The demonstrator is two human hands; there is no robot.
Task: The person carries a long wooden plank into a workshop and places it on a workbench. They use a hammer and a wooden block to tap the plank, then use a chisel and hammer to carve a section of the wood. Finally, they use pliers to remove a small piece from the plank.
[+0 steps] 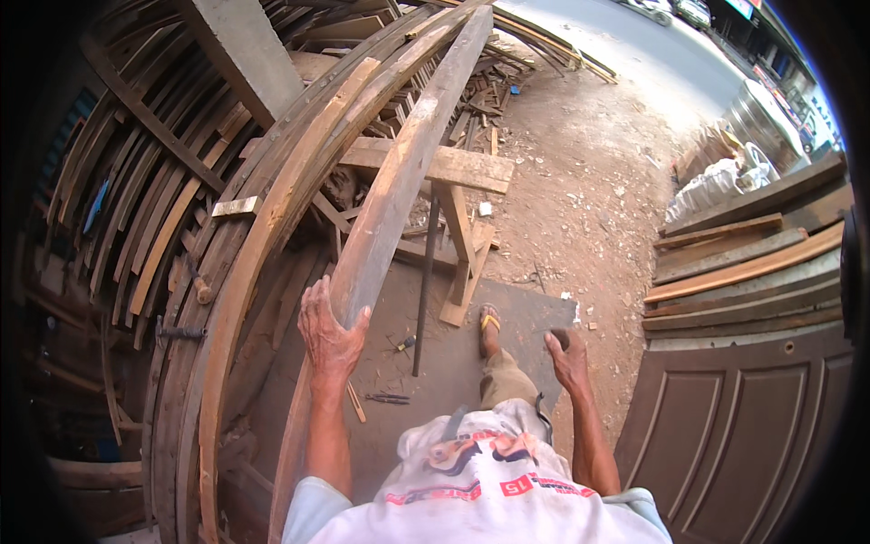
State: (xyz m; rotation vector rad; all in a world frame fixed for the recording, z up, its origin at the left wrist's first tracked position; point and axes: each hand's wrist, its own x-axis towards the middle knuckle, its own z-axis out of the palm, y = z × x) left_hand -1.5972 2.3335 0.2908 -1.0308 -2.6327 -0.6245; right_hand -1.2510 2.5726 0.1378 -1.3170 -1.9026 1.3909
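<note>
A long wooden beam [399, 195], grey and worn reddish in places, runs away from me and rests across the wooden trestle [467, 170]. My left hand [332, 334] is closed around the beam's near end, thumb on the right side and fingers on the left. Out to the right, my right hand [569, 361] hangs away from the beam with its fingers curled. Something dark shows between those fingers, too small to make out. Below the beam, pincers [388, 399] lie on the dark floor sheet [453, 372].
Long boards [263, 236] lie along my left, bearing a wooden-handled tool [199, 283] and a small block [236, 208]. Many planks [136, 208] lean farther left. More planks [743, 263] and a panelled brown door [734, 426] stand at right. A dark rod [426, 290] leans beside the trestle.
</note>
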